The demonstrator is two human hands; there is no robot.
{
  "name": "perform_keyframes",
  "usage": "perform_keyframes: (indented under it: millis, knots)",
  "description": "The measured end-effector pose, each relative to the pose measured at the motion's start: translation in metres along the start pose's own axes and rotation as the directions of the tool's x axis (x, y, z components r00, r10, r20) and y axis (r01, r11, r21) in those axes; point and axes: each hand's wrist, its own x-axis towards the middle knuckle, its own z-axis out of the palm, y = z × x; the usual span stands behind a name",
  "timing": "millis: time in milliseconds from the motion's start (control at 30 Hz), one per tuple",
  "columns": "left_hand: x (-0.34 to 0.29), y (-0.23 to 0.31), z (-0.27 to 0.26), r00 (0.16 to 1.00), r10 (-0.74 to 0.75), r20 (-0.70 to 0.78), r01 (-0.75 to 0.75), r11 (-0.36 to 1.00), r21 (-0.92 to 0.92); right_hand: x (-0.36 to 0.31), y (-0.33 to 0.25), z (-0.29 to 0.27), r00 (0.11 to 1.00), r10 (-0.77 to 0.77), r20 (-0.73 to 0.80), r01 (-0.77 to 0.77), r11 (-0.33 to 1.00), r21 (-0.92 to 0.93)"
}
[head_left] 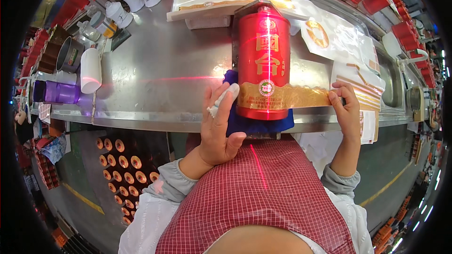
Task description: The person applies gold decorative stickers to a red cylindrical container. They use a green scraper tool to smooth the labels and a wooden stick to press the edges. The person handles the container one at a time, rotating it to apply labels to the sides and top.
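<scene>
A red cylindrical bottle (265, 42) with gold lettering lies in front of me on a dark support, with a blue cloth (286, 124) under its near end. Across its lower part runs a gold label strip (306, 96), whose free end stretches out to the right. My right hand (347, 110) pinches that free end between thumb and fingers. My left hand (215, 129) is open at the bottle's left side, fingers outstretched, fingertips at the label's left end. White wrapping (222, 99) covers one of its fingers. A red laser cross falls over the bottle.
Sheets of gold labels (318, 33) lie behind and right of the bottle. White bottles (118, 15), a purple cup (61, 92) and a white roll (91, 71) stand at the left of the metal table (155, 66). A sink (390, 82) is at the right.
</scene>
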Motion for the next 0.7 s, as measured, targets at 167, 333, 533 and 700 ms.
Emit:
perform_keyframes:
  millis: [167,333,533,700]
  knots:
    - [-0.0062,0.0046,-0.0001,0.991,-0.132,-0.034,0.134,0.988,0.077,-0.0001,-0.0044,-0.0016,1.0,0.012,0.011,-0.012,1.0,-0.02]
    - [-0.0052,0.0045,0.0071,0.99,-0.139,-0.038,0.142,0.986,0.091,0.0004,0.0,-0.002,1.0,0.026,0.001,-0.026,0.999,-0.02]
    - [-0.0061,0.0022,0.0085,0.99,-0.137,-0.02,0.138,0.985,0.1,-0.0017,0.0018,-0.0026,0.999,0.033,0.028,-0.033,0.999,-0.011]
    - [-0.0037,0.0018,0.0078,0.991,-0.136,0.007,0.135,0.987,0.082,-0.0026,0.0002,-0.0023,0.999,0.035,0.035,-0.035,0.999,0.021]
